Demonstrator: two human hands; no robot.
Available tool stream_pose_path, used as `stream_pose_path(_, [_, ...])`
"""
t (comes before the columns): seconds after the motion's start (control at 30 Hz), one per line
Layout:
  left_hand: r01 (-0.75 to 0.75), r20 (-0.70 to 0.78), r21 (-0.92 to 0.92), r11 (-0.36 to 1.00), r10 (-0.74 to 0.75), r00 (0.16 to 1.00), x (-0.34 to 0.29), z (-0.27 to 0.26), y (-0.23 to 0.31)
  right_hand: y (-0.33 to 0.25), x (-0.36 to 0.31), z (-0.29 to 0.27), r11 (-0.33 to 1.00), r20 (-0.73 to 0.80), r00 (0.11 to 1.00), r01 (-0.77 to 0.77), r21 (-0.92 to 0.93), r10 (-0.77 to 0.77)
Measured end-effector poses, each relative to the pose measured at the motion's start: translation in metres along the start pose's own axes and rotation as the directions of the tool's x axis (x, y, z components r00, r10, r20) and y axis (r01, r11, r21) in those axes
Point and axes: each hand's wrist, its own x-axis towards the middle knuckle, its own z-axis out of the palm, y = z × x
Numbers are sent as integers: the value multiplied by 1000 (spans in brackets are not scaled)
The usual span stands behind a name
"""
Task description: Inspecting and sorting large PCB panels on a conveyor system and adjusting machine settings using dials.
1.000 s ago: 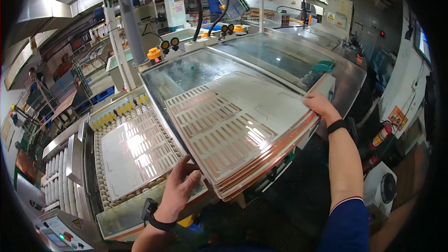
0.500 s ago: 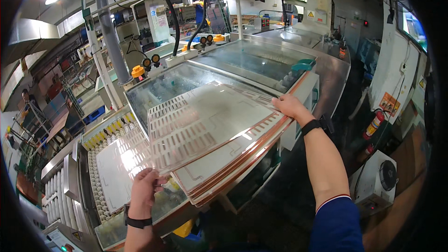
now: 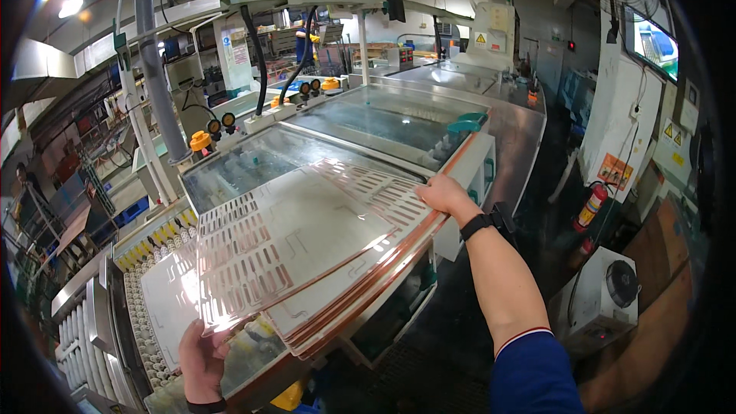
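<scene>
A stack of thin circuit board panels (image 3: 337,284), pale with copper-coloured edges, lies on the machine's glass cover. The top panel (image 3: 307,222), bearing rows of slot-shaped copper marks, sits askew and juts out to the left. My left hand (image 3: 202,360) is closed at its near left corner, pinching the edge. My right hand (image 3: 447,196) is closed over the far right corner of the panels beneath, clear of the top panel; its fingertips are partly hidden. Another pale panel (image 3: 161,303) lies flat on the rollers to the left, partly covered by the top one.
White conveyor rollers (image 3: 77,337) run along the left. Glass covers (image 3: 368,119) with a green handle (image 3: 468,123) stretch away behind the stack. Gauges and orange knobs (image 3: 201,140) stand at the far side. A fire extinguisher (image 3: 590,207) and a white fan unit (image 3: 602,303) are at right.
The top panel has slid left and toward me with my left hand, uncovering more of the slotted panel beneath on the right. My right hand no longer touches the top panel. The view has shifted.
</scene>
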Motion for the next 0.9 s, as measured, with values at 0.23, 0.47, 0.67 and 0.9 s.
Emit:
stream_pose_path(0.23, [-20,149,-238,971,57,987,2,9,-2,-5,-1,1,1000,20,1000,10,16,-10])
stream_pose_path(0.47, [-48,126,-189,981,72,989,-8,-7,13,16,9,8,990,-101,988,124,66,-117])
stream_pose_path(0.67, [5,165,-230,973,34,986,-1,-47,12,7,8,14,981,-129,978,175,85,-164])
stream_pose_path(0.9, [34,121,-45,998,-29,992,-6,-39,19,17,8,14,970,-145,973,199,139,-179])
